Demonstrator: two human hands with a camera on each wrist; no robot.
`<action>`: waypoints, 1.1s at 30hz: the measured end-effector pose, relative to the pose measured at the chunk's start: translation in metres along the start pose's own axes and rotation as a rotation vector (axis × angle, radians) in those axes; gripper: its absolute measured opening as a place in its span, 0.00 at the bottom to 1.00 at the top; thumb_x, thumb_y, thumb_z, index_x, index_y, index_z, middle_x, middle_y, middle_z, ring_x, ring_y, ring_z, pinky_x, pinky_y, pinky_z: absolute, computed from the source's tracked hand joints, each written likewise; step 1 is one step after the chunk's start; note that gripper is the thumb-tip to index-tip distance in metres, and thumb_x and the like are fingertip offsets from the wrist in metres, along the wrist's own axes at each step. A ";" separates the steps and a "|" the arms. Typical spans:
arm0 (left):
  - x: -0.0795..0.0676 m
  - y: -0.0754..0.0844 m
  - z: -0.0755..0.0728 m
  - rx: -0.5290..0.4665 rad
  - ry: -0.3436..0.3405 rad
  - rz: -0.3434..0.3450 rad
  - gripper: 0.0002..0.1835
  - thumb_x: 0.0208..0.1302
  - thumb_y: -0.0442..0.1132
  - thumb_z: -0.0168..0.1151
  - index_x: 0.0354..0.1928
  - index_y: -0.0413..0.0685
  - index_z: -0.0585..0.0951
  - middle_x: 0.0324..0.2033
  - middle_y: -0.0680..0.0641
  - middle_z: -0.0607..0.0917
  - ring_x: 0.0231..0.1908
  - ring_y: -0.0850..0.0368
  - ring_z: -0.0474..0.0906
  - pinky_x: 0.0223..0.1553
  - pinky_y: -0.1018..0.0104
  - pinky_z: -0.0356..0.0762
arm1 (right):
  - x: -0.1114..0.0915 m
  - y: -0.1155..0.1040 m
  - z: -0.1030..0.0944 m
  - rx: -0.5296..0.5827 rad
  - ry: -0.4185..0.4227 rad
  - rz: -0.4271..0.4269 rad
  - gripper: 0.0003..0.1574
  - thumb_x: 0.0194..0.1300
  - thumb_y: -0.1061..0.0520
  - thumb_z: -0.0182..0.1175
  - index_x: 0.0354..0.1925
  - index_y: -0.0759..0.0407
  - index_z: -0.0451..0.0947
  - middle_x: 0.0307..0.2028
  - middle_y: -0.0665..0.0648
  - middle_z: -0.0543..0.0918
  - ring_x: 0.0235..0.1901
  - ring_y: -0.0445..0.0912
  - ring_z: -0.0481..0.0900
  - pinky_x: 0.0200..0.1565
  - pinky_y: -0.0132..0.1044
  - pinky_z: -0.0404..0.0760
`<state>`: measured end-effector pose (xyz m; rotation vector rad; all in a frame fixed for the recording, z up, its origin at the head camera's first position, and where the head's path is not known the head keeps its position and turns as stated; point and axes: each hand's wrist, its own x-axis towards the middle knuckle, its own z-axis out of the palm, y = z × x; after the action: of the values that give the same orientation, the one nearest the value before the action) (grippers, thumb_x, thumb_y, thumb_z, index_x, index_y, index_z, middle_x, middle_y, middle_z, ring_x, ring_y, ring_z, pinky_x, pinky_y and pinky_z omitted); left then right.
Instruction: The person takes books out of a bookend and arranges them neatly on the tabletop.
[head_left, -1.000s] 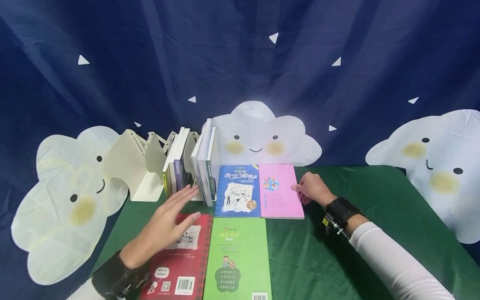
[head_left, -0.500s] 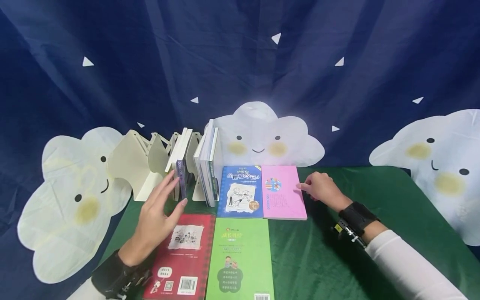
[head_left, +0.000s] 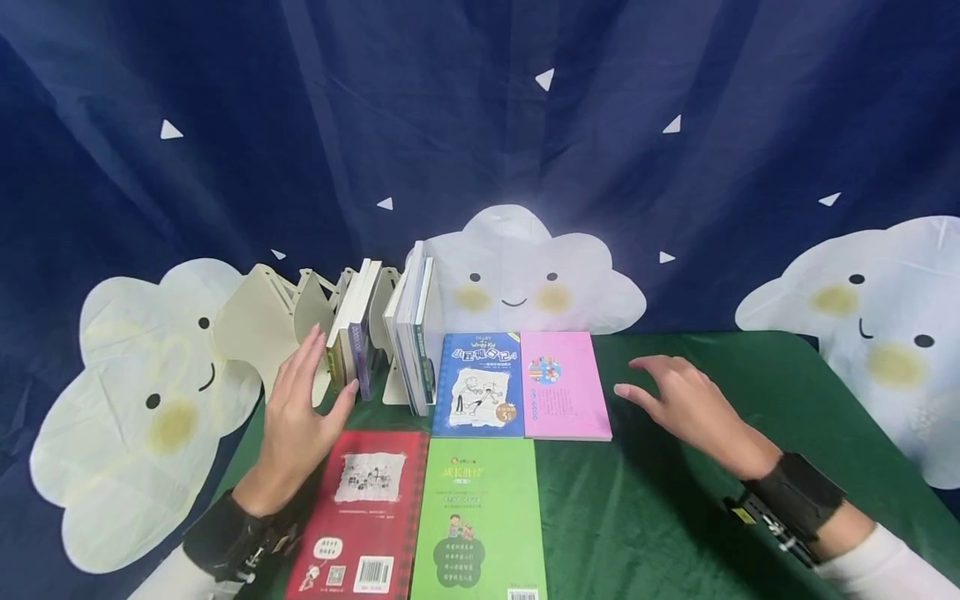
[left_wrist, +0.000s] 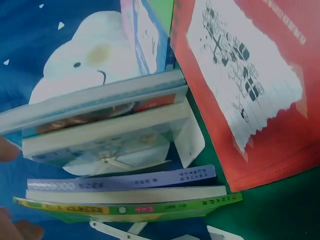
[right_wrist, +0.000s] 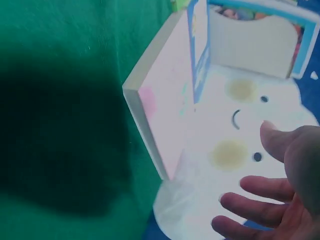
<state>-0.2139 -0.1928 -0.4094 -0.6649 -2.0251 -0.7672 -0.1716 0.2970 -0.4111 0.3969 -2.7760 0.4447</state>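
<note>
My left hand [head_left: 296, 421] hovers with extended fingers near the upright books in the cream bookend rack [head_left: 251, 321], above the red book [head_left: 360, 525]. In the left wrist view a purple-spined book [left_wrist: 125, 182] and a green-and-yellow-spined book [left_wrist: 135, 207] stand close to its fingertips. My right hand [head_left: 690, 404] is held over the green cloth, apart from the pink book [head_left: 566, 387], with thumb and fingers spread and nothing between them. A blue book [head_left: 477, 383] lies flush against the pink one's left side. Below the blue book is a light green book [head_left: 480, 517], right beside the red one.
Several thicker white-edged books [head_left: 412, 333] stand in the rack's right section; the rack's left sections hold no books. A green cloth [head_left: 622, 517] covers the table. Behind hangs a dark blue curtain [head_left: 480, 125] with white cloud faces [head_left: 517, 267].
My right hand has let go of the pink book's right edge and drawn back to the right. My left hand has shifted left, off the front of the standing books.
</note>
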 end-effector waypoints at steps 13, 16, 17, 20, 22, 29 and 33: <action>-0.005 -0.028 0.015 -0.058 -0.164 -0.288 0.48 0.49 0.38 0.73 0.72 0.51 0.57 0.63 0.36 0.70 0.56 0.42 0.71 0.43 0.49 0.79 | -0.046 -0.010 -0.039 -0.102 0.042 -0.286 0.40 0.59 0.37 0.61 0.63 0.55 0.68 0.62 0.56 0.70 0.61 0.51 0.65 0.63 0.49 0.60; -0.008 -0.036 0.018 -0.069 -0.196 -0.326 0.50 0.48 0.40 0.75 0.72 0.50 0.57 0.61 0.35 0.71 0.54 0.41 0.73 0.42 0.50 0.80 | -0.055 -0.013 -0.044 -0.097 0.008 -0.289 0.42 0.59 0.37 0.61 0.66 0.51 0.65 0.65 0.54 0.67 0.63 0.50 0.62 0.64 0.46 0.57; -0.009 -0.038 0.019 -0.075 -0.209 -0.335 0.50 0.47 0.39 0.75 0.72 0.49 0.57 0.60 0.34 0.71 0.53 0.40 0.74 0.42 0.50 0.80 | -0.058 -0.014 -0.046 -0.092 0.006 -0.297 0.43 0.58 0.37 0.62 0.66 0.51 0.64 0.66 0.54 0.66 0.64 0.50 0.61 0.64 0.45 0.57; -0.011 -0.044 0.020 -0.090 -0.270 -0.361 0.51 0.48 0.38 0.75 0.72 0.51 0.56 0.58 0.32 0.73 0.52 0.39 0.75 0.39 0.50 0.81 | -0.065 -0.016 -0.047 -0.072 0.017 -0.338 0.44 0.57 0.37 0.63 0.67 0.50 0.63 0.66 0.54 0.66 0.64 0.51 0.61 0.65 0.40 0.55; -0.012 -0.045 0.021 -0.103 -0.312 -0.371 0.49 0.49 0.37 0.74 0.72 0.54 0.57 0.55 0.31 0.75 0.51 0.38 0.75 0.38 0.48 0.81 | -0.069 -0.018 -0.046 -0.053 0.026 -0.375 0.44 0.57 0.38 0.63 0.67 0.51 0.63 0.66 0.54 0.66 0.64 0.52 0.61 0.66 0.38 0.52; -0.021 -0.052 0.021 -0.119 -0.381 -0.380 0.42 0.51 0.33 0.72 0.67 0.51 0.63 0.53 0.33 0.77 0.51 0.36 0.74 0.39 0.45 0.80 | -0.080 -0.023 -0.038 -0.012 0.016 -0.463 0.43 0.60 0.36 0.59 0.68 0.53 0.63 0.66 0.55 0.66 0.64 0.54 0.61 0.67 0.38 0.48; -0.025 -0.056 0.021 -0.100 -0.390 -0.380 0.38 0.53 0.31 0.68 0.66 0.49 0.64 0.51 0.34 0.77 0.49 0.35 0.76 0.38 0.46 0.81 | -0.086 -0.026 -0.034 -0.017 -0.002 -0.466 0.43 0.62 0.35 0.58 0.68 0.52 0.62 0.67 0.54 0.65 0.64 0.54 0.61 0.67 0.38 0.48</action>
<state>-0.2507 -0.2192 -0.4555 -0.5182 -2.5270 -1.0260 -0.0762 0.3035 -0.4016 1.0061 -2.5675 0.3034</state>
